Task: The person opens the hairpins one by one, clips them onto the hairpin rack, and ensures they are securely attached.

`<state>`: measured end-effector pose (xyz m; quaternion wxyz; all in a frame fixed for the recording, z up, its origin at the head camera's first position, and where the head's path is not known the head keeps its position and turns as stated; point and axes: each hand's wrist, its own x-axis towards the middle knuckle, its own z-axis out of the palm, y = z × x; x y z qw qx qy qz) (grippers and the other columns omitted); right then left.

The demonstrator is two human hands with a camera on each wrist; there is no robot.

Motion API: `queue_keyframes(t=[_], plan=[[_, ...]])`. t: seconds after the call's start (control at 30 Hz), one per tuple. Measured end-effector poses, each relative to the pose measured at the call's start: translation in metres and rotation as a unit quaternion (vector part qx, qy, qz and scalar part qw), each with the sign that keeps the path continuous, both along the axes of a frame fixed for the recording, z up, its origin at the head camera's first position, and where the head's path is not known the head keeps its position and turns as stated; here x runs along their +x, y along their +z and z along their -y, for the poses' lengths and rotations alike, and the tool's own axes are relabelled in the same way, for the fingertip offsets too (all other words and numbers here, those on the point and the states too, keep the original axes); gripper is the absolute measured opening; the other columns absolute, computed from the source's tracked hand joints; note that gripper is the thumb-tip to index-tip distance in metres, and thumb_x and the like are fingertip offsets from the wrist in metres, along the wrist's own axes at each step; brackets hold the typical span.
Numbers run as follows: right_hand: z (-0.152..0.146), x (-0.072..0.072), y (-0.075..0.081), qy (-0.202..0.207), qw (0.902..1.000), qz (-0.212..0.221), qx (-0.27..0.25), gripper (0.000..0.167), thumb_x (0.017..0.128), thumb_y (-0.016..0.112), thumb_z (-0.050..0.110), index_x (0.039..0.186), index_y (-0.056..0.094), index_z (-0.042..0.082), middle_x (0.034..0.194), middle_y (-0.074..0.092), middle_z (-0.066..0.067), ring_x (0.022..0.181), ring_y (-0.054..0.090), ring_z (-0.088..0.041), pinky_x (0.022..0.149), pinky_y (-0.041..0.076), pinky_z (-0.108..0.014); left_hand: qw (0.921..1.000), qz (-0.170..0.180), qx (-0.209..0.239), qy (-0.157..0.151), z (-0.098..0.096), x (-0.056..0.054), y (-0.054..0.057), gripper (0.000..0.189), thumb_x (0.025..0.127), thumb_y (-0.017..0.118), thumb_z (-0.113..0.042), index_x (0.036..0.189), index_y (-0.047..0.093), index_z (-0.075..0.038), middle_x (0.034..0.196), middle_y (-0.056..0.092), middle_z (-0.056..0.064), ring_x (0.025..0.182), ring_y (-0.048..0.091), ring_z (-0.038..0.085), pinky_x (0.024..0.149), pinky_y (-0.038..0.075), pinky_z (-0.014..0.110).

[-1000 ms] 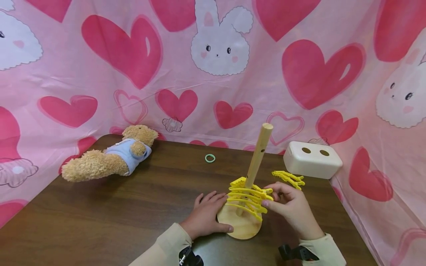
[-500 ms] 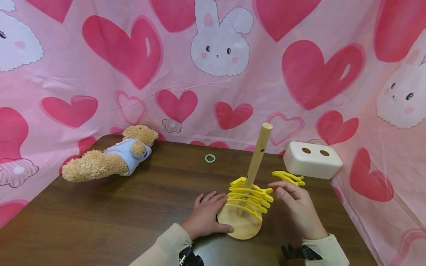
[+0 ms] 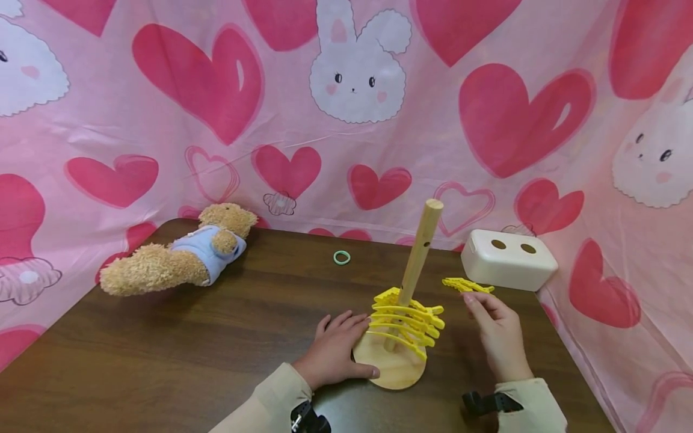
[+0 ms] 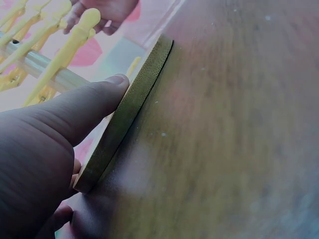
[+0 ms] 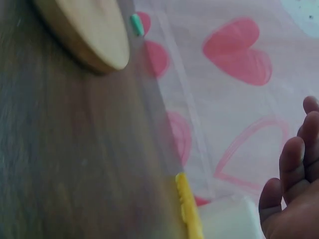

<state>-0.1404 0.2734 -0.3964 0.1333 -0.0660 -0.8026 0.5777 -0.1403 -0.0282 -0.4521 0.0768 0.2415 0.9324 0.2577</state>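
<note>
A round wooden base [image 3: 397, 370] with an upright wooden rod [image 3: 419, 255] stands on the table in the head view. Several arched yellow plastic pieces [image 3: 403, 316] with knobbed ends are stacked around the rod. My left hand [image 3: 341, 353] rests at the left of the base, fingers extended; in the left wrist view the thumb [image 4: 97, 102] lies at its rim. My right hand [image 3: 495, 331] is in front of other loose yellow pieces [image 3: 460, 284], its fingertips overlapping them in the head view. In the right wrist view this hand [image 5: 296, 209] shows loosely extended fingers, apart from a yellow piece [image 5: 187, 206].
A white box with two holes [image 3: 506, 267] stands at the table's back right. A small green ring [image 3: 341, 258] lies near the back edge. A teddy bear in a blue top [image 3: 186, 255] lies at the left. Pink heart-print cloth [image 3: 357, 144] hangs behind the table [image 3: 271, 313].
My right hand has let go of the yellow stack's right side and moved right and back toward the loose yellow pieces. My left hand has stayed on the base.
</note>
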Motion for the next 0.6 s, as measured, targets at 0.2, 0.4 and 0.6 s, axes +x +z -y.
queue_keyframes(t=[0.2, 0.4, 0.6], plan=[[-0.007, -0.006, -0.011, -0.036, 0.9993, 0.008, 0.0, 0.041, 0.097, 0.067, 0.035, 0.123, 0.067, 0.004, 0.104, 0.066, 0.01, 0.102, 0.056, -0.012, 0.086, 0.043, -0.017, 1.0, -0.004, -0.001, -0.001, 0.0, 0.0, -0.002, 0.095, 0.077, 0.073, -0.069, 0.153, 0.045, -0.017, 0.157, 0.041, -0.001, 0.148, 0.028, 0.029, 0.114, 0.013, 0.064], [-0.012, -0.011, -0.02, -0.048, 0.9983, 0.033, 0.005, 0.046, 0.094, 0.072, 0.034, 0.129, 0.063, 0.006, 0.11, 0.062, 0.002, 0.1, 0.053, -0.013, 0.08, 0.046, -0.016, 1.0, 0.001, -0.001, 0.001, 0.0, -0.001, -0.002, 0.096, 0.077, 0.073, -0.07, 0.153, 0.044, -0.019, 0.158, 0.04, -0.002, 0.148, 0.027, 0.028, 0.114, 0.012, 0.063], [-0.02, -0.015, -0.031, -0.049, 0.9962, 0.071, 0.009, 0.057, 0.094, 0.07, 0.038, 0.14, 0.055, 0.008, 0.134, 0.054, -0.009, 0.108, 0.049, -0.014, 0.08, 0.045, -0.01, 1.0, 0.002, -0.005, 0.002, 0.0, -0.001, -0.002, 0.097, 0.077, 0.072, -0.071, 0.153, 0.044, -0.019, 0.158, 0.04, -0.002, 0.148, 0.027, 0.028, 0.114, 0.013, 0.064]])
